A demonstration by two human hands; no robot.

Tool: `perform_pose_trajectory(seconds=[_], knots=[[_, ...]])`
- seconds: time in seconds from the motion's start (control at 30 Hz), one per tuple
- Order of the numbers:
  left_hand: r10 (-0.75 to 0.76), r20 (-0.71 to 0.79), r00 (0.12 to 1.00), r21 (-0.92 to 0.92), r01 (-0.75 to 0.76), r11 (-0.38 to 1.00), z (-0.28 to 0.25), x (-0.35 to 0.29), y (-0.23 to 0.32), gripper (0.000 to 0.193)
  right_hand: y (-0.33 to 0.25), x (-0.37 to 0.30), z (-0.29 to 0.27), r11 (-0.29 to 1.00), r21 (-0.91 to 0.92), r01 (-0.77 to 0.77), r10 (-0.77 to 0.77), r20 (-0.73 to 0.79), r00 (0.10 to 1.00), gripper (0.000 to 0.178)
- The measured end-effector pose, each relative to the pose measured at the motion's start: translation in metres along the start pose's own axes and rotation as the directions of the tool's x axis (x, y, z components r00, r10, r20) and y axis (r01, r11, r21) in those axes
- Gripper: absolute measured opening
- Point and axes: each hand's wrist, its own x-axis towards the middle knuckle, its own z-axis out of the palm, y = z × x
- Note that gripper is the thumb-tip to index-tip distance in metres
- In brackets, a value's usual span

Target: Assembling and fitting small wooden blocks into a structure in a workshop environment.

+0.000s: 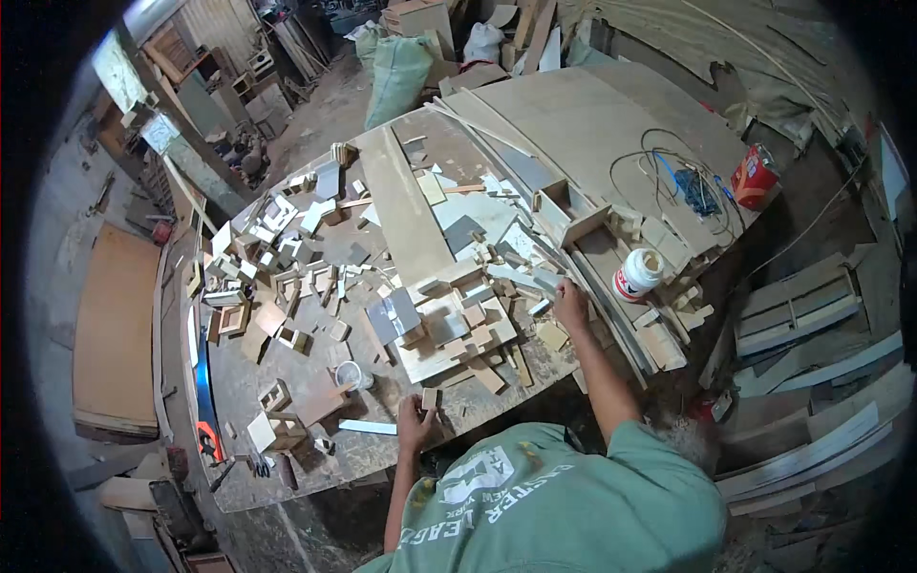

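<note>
My left hand is at the near edge of the workbench, its fingers closed on a small wooden block. Stretched out further to the right, my right hand has its fingers bent together beside the end of a grey strip. Whatever is between those fingers is hidden. Between the two hands lies a pale wooden board carrying a small model of glued blocks and walls. A grey flat piece tops one corner of it. Left of the model stands a white cup with a stick across it.
Offcuts and small wooden boxes cover the bench's left side. A handsaw lies along the left edge. To the right are a white glue tub, long rails, a coil of cable and a red can.
</note>
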Motion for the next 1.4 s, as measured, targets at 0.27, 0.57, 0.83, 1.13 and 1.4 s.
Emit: perform_pose_trajectory(seconds=[0.27,0.57,0.83,1.13,1.4], knots=[[0.030,0.000,1.000,0.054,-0.030,0.998,-0.002,0.001,-0.004,0.037,0.006,-0.019,-0.005,0.998,-0.044,0.043,-0.044,-0.027,0.999,0.012],[0.026,0.001,1.000,0.006,-0.026,1.000,0.000,0.002,-0.005,0.037,-0.019,-0.029,0.023,0.909,-0.191,0.370,-0.345,0.152,0.926,0.034],[-0.032,0.022,0.999,-0.038,0.033,0.999,-0.004,0.005,0.013,0.038,-0.078,0.014,0.028,0.913,-0.188,0.363,-0.269,0.393,0.879,0.058],[-0.023,0.028,0.999,0.040,0.022,0.999,-0.004,-0.002,0.006,0.042,-0.076,0.022,0.002,0.995,-0.033,0.091,-0.074,0.346,0.935,0.030],[-0.041,0.048,0.998,-0.074,0.045,0.996,0.000,0.006,-0.010,0.039,-0.081,0.011,0.008,0.898,-0.107,0.427,-0.313,0.525,0.791,0.046]])
